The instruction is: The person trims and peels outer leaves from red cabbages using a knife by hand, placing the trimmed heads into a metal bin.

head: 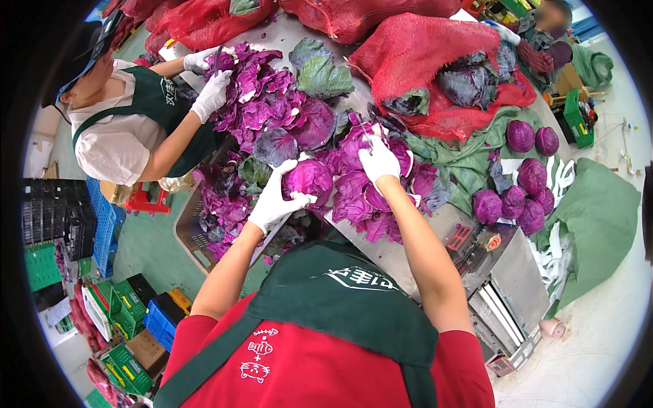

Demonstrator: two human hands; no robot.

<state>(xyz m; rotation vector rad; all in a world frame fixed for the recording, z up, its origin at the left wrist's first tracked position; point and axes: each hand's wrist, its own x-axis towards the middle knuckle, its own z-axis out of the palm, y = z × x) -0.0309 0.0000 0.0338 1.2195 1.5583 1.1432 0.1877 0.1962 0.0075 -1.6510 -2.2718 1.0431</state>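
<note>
My left hand (pixel 276 200), in a white glove, grips a peeled red cabbage (pixel 308 182) from its left side, thumb at the near side and fingers at the far side. My right hand (pixel 381 162), also gloved, is closed over the leaf pile to the right of that head. A thin grey blade, seemingly a small knife (pixel 365 134), shows at its fingertips; the handle is hidden. Loose purple cabbage leaves (pixel 357 196) lie beneath and around my right hand. Below my left hand, a plastic crate (pixel 187 237) holds more torn leaves.
At left a co-worker (pixel 148 112) in white gloves trims another cabbage. Red mesh sacks (pixel 413 56) with unpeeled heads cover the table's far side. Several peeled cabbages (pixel 532 176) rest at right, past a green woven sack (pixel 454 173). A metal box (pixel 510 270) stands at the near right.
</note>
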